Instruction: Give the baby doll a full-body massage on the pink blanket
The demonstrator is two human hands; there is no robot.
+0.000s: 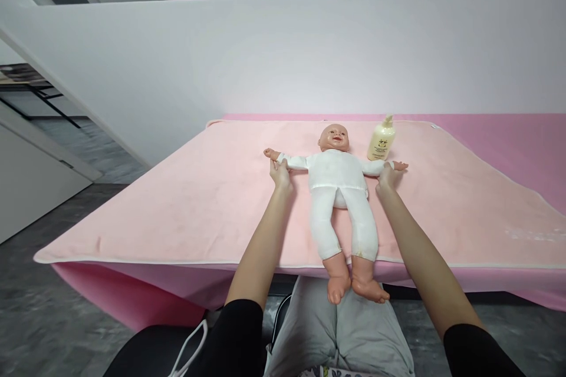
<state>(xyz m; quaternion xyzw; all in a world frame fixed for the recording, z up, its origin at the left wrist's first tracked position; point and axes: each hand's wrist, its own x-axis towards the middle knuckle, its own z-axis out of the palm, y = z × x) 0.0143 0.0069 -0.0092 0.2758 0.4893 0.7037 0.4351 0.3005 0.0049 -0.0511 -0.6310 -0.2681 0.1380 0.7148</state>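
A baby doll (336, 172) with a white cloth body lies on its back, arms stretched out to both sides. Its head points toward the wall, and its feet reach past the table's near edge. My left hand (280, 175) is closed round the doll's forearm on the left, close to the wrist. On the other side my right hand (387, 178) grips the doll's other forearm near its wrist. Just behind that arm stands a pale yellow pump bottle (381, 140), upright, its base partly hidden by the doll's sleeve.
A light pink towel (198, 200) covers much of the table, over a darker pink cloth (508, 147). Behind it rises a white wall (283, 59) with glass above. A black chair (145, 350) with a white cord is at the lower left.
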